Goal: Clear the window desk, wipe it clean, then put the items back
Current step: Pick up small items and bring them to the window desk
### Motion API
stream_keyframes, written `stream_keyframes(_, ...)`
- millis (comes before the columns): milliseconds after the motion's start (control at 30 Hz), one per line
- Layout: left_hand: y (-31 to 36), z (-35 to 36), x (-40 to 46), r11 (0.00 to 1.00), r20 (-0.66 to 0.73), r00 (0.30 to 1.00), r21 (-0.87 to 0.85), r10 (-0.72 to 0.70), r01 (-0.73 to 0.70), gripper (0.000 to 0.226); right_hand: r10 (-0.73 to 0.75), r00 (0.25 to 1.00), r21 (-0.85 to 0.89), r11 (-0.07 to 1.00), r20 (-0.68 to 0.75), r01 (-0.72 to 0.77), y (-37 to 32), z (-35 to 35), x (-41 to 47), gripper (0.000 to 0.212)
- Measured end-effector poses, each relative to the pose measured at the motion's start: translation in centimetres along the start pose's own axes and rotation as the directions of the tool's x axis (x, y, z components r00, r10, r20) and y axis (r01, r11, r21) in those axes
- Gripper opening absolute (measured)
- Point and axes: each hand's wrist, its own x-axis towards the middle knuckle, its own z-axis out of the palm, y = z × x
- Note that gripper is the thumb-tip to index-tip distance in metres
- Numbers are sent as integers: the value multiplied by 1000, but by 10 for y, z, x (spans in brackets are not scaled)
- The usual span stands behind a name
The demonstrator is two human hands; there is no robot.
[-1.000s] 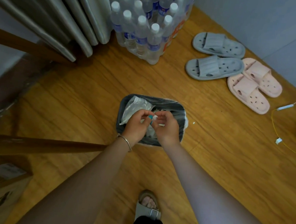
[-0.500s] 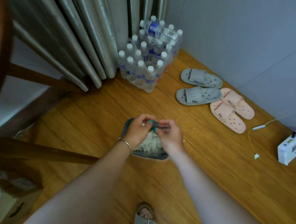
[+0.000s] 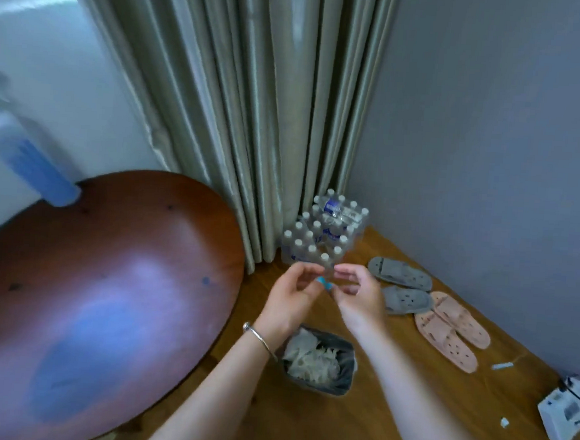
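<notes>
A round wooden table (image 3: 106,275) stands by curtains; above a bin (image 3: 320,361), left hand (image 3: 289,302) and right hand (image 3: 358,296) together pinch a small teal object (image 3: 323,283).

Glossy wooden table (image 3: 106,275), satiny cloth curtain (image 3: 254,114), wood-grain floor (image 3: 388,415).
</notes>
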Motion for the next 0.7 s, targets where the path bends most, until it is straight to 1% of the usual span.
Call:
stream_keyframes(100, 61, -54, -40, 997, -101, 992, 11, 80, -80, 17, -108, 993, 84, 991, 57, 103, -75, 4, -31, 39)
stream_keyframes(200, 108, -114, -87, 990, -210, 967, 17, 143, -142, 15, -213, 970, 142, 971, 121, 195, -144, 20, -71, 35)
stream_keyframes(300, 139, -179, -139, 976, -278, 938, 126, 209, -180, 16, -310, 936, 224, 937, 170, 269, -206, 54, -120, 33)
stream_keyframes(367, 151, -225, -177, 972, -341, 915, 156, 218, -174, 17, -372, 899, 263, 913, 231, 310, -243, 84, -157, 32)
stream_keyframes(533, 155, -343, -287, 975, -512, 831, 146, 218, -165, 17, -495, 778, 297, 866, 387, 403, -321, 174, -261, 33)
stream_keyframes(700, 140, -448, -383, 979, -660, 723, 138, 206, -153, 18, -541, 658, 365, 840, 524, 400, -368, 264, -362, 29)
